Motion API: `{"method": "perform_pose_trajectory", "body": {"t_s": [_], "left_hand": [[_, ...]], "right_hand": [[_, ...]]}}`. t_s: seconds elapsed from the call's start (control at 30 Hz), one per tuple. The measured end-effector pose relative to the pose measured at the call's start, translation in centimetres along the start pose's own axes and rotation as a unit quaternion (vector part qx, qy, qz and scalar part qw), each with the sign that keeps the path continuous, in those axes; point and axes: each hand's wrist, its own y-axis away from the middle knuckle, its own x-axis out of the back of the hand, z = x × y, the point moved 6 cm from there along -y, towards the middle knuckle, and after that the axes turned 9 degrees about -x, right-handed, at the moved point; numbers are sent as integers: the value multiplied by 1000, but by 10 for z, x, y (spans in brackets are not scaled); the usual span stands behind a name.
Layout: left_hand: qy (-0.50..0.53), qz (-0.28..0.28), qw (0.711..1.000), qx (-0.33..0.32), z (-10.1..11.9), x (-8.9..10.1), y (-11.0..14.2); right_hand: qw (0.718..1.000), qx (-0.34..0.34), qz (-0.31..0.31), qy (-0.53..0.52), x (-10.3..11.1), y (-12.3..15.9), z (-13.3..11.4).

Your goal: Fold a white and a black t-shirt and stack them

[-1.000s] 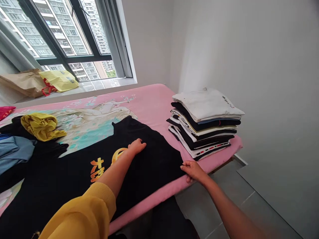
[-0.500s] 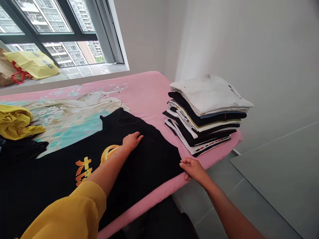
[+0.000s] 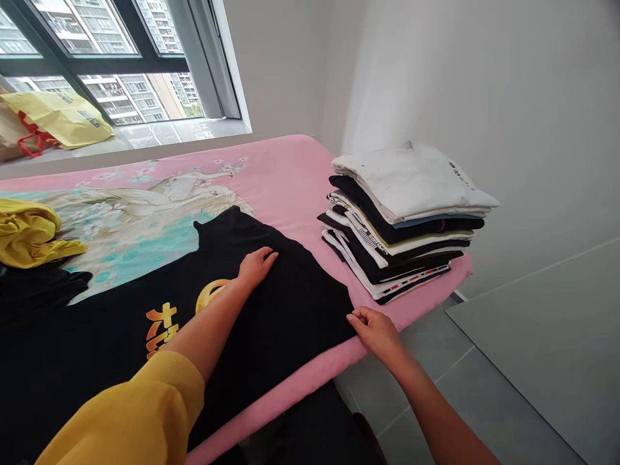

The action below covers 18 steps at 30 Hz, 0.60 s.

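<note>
A black T-shirt (image 3: 295,303) with yellow-orange print lies spread on the pink bedding, its neckline toward the window. My left hand (image 3: 256,268), coming from a yellow sleeve, is closed on the shirt's cloth between the print and the sleeve; the fingertips are partly hidden. At the end of the shirt's sleeve, my right hand (image 3: 374,328) pinches the edge between thumb and fingers, close to the bed's edge. My left forearm covers part of the print.
A stack of folded clothes (image 3: 411,187), white on top, stands right of the shirt. A crumpled yellow garment (image 3: 29,232) and dark cloth (image 3: 43,290) lie at left. The pink bed (image 3: 290,168) borders a window sill holding a yellow bag (image 3: 62,116). Grey floor (image 3: 426,374) shows at right.
The view has shifted slightly. My right fingers have drawn closer together at the sleeve's edge; my left hand stays nearly in place on the shirt.
</note>
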Motion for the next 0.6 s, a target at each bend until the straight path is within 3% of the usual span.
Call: {"method": "perform_pose_trajectory", "body": {"t_s": [0.17, 0.27, 0.4, 0.5, 0.6], "left_hand": [[-17, 6, 999, 27, -2, -4, -1], [-14, 19, 1000, 20, 5, 8, 3], [-6, 109, 981, -163, 46, 28, 50], [1, 45, 958, -284, 77, 9, 104], [-5, -13, 933, -360, 94, -25, 143]], "right_hand": [[999, -31, 8, -14, -5, -2, 11], [998, -32, 11, -59, -1, -5, 19], [986, -5, 98, -132, 22, 11, 15], [973, 75, 155, -154, 31, 41, -22], [954, 248, 104, -131, 8, 74, -86]]}}
